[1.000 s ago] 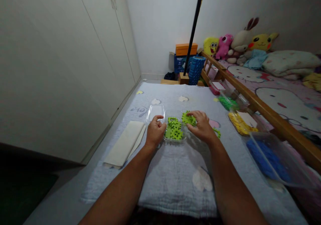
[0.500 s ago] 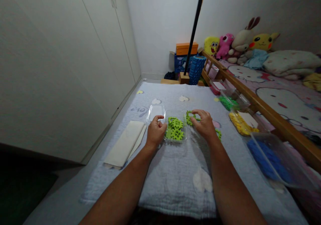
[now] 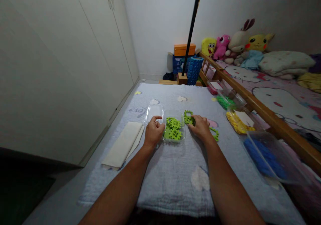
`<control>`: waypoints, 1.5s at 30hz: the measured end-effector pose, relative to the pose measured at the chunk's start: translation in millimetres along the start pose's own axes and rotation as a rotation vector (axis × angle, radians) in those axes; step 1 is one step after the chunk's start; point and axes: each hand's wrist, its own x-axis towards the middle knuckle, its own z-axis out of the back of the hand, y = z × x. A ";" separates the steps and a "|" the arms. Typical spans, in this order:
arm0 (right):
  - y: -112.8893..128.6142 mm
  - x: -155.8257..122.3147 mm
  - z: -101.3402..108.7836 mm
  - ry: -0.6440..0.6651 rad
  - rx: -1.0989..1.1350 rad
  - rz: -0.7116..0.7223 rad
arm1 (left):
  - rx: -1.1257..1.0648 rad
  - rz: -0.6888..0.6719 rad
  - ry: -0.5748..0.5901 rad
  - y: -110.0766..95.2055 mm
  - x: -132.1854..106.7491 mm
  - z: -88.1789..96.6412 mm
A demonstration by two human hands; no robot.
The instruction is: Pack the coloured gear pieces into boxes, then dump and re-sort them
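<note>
A small clear plastic box (image 3: 183, 138) holding several lime-green flat puzzle pieces (image 3: 172, 130) lies on the pale blue quilt (image 3: 173, 171). Its clear lid (image 3: 153, 113) lies open to the left. My left hand (image 3: 153, 132) is curled round the box's left edge and steadies it. Just right of the box, my right hand (image 3: 201, 128) rests on the quilt. Its fingers pinch a lime-green piece (image 3: 188, 117). More green pieces (image 3: 214, 133) lie on the quilt beside that wrist.
A folded white cloth (image 3: 124, 144) lies left of the box. Clear boxes of green (image 3: 226, 102), yellow (image 3: 236, 123) and blue (image 3: 263, 156) pieces stand along the wooden bed rail (image 3: 263, 112) at right. A black pole (image 3: 191, 30) rises behind the quilt. White wardrobe doors (image 3: 62, 67) line the left.
My right hand has lowered with its green piece from just above the box's right edge down onto the quilt beside it. The left hand has stayed on the box.
</note>
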 end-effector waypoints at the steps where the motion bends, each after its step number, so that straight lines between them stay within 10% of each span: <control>1: -0.6 0.2 -1.3 -0.008 0.005 0.003 | -0.003 -0.002 0.000 0.6 0.1 -0.2; 11: 7.1 3.1 11.7 -0.287 0.306 0.203 | 0.024 -0.014 0.003 5.7 1.9 -0.5; 23: 59.7 -10.4 5.1 -0.036 0.284 0.421 | 0.006 -0.021 -0.002 2.9 0.7 -1.1; 32: 19.2 7.5 -2.2 -0.227 0.384 0.216 | 0.003 -0.001 -0.001 4.4 1.3 -0.6; 45: 27.2 -4.2 -11.2 0.001 0.018 0.178 | -0.019 0.019 -0.017 2.9 2.7 2.2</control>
